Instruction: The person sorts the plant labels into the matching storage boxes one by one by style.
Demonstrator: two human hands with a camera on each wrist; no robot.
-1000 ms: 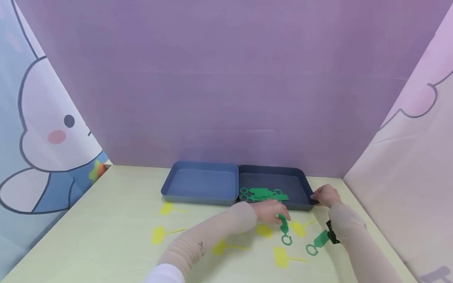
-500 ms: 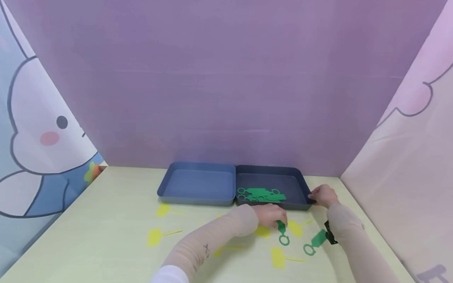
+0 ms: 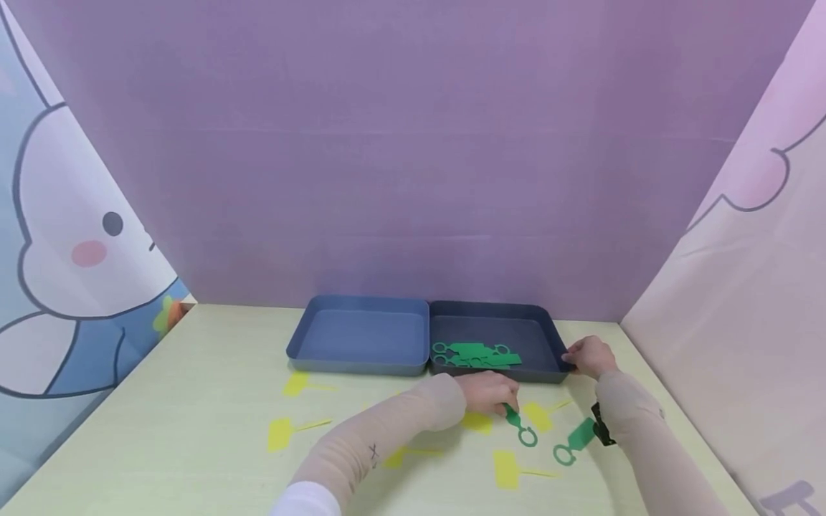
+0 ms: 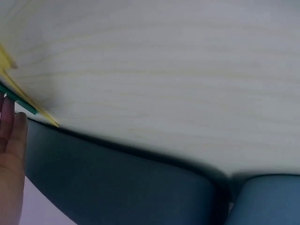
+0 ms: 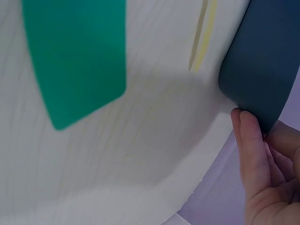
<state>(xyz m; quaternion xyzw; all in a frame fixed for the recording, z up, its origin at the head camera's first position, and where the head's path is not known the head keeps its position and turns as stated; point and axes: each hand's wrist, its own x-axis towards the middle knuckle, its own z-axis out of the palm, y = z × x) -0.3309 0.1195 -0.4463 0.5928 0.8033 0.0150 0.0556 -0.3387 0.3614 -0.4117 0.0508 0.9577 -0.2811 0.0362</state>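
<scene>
In the head view my left hand (image 3: 490, 393) pinches a flat green ring-ended tag (image 3: 513, 416) over the table, just in front of the dark tray (image 3: 529, 333). Its ring end points down and to the right. Only an edge of green shows at the fingertips in the left wrist view, beside a thin yellow strip (image 4: 35, 104). At the tray's front right corner, my right hand (image 3: 592, 356) grips the wall between thumb and fingers, as the right wrist view confirms. Several green tags (image 3: 474, 351) lie overlapped in that tray's front left part.
Left of the dark tray stands a blue tray (image 3: 364, 333), touching it. Another green tag (image 3: 583, 435) lies near my right forearm, partly hidden by a black wrist piece. Several yellow tags with thin tails, such as one yellow tag (image 3: 506, 469), are spread over the table (image 3: 193, 401).
The left hand has drawn slightly down and left, and the green tag in it has swung its ring end to the right. The right hand keeps its hold on the tray corner.
</scene>
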